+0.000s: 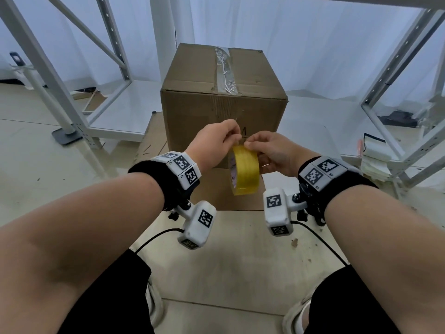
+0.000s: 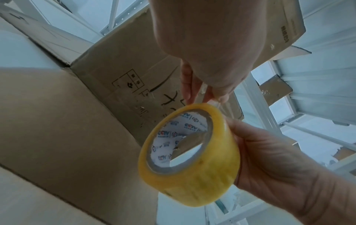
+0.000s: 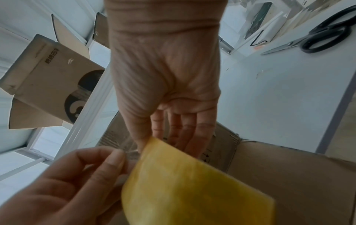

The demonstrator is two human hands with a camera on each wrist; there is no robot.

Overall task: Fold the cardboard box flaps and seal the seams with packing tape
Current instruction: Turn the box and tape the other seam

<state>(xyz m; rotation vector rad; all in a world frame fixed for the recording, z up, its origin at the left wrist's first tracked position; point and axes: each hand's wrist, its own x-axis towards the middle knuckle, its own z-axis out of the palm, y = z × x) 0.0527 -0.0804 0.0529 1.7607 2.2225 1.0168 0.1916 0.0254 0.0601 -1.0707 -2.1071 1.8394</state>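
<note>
A closed cardboard box (image 1: 216, 109) stands on the floor ahead of me, with a wrinkled strip of clear tape (image 1: 225, 68) running along its top seam and over the front edge. In front of it my right hand (image 1: 250, 147) holds a yellow roll of packing tape (image 1: 244, 169) upright, thumb on the roll's top. My left hand (image 1: 237, 137) pinches the loose clear end of the tape just above the roll (image 2: 192, 159). The left wrist view shows that pinch at the left fingertips (image 2: 221, 97). In the right wrist view the roll (image 3: 192, 190) covers the right fingertips.
The box stands on a flat cardboard sheet (image 1: 216, 198). White metal shelf frames (image 1: 62, 75) stand at left and right. Black-handled scissors (image 3: 316, 39) lie on the white shelf board to the right. A stack of papers (image 1: 375, 165) sits at the right. A smaller carton (image 3: 52, 85) hangs beyond the frame.
</note>
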